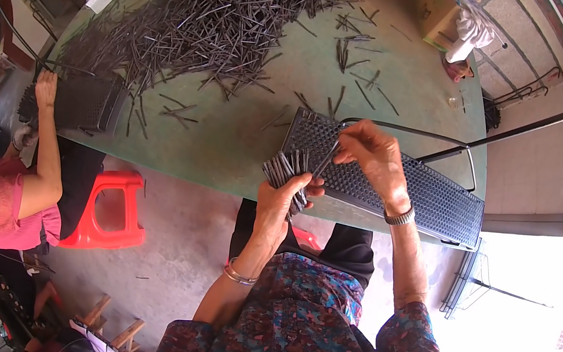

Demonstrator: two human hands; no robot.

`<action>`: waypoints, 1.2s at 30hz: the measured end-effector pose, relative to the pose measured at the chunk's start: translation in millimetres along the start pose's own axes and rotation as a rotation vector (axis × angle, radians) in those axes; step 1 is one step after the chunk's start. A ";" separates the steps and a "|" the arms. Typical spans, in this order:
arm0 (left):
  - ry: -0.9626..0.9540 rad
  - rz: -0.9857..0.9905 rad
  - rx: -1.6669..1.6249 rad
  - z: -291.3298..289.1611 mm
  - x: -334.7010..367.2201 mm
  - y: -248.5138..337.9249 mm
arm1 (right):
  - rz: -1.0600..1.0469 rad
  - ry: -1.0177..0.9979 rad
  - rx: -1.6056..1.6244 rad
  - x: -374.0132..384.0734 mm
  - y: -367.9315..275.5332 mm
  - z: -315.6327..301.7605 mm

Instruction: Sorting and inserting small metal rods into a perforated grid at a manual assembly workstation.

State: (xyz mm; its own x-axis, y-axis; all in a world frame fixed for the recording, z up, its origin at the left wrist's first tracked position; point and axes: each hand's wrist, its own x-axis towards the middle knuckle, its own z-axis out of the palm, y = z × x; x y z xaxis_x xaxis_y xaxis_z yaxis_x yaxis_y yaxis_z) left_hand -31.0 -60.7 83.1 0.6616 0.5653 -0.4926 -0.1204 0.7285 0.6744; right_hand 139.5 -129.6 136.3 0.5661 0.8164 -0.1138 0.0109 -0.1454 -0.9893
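A bundle of thin dark sticks (285, 169) is gripped in my left hand (280, 196), the fingers wrapped round it and the stick ends fanning upward. My right hand (372, 154) pinches a single dark stick (325, 159) that slants down toward the bundle. Both hands are over the near edge of the green table. Under and beside my right hand lies a long black perforated rack (432, 193), its top covered with rows of small holes. A black metal frame (412, 131) rises from its far side.
A large heap of dark sticks (210, 20) covers the table's (230, 128) far left, with loose ones scattered rightward. At left, a person in pink (1, 200) works at another black rack (92, 102) beside a red stool (113, 209). A cardboard box (437, 13) stands far right.
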 end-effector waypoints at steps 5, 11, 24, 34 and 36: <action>-0.007 -0.018 -0.124 3.5 -1.2 -1.1 | -0.288 0.284 -0.264 18.0 -0.5 -1.0; -0.024 -0.042 -0.167 0.5 0.2 -8.1 | -0.351 0.346 -0.427 37.2 11.6 0.0; -0.012 -0.004 -0.126 -3.3 -1.6 -8.4 | -0.426 0.196 -0.508 55.0 25.8 4.5; 0.013 0.003 -0.117 -1.6 -3.8 -4.7 | -0.596 0.268 -0.731 50.9 37.4 8.9; 0.007 0.000 -0.119 2.7 -5.1 -3.9 | -0.575 0.293 -0.734 49.3 39.5 6.4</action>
State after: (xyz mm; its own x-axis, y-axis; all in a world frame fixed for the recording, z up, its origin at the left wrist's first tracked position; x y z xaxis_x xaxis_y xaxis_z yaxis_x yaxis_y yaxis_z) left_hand -31.9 -67.5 84.4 0.6563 0.5680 -0.4966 -0.2076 0.7688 0.6048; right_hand 162.6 -91.5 91.0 0.4947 0.7151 0.4939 0.8041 -0.1609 -0.5723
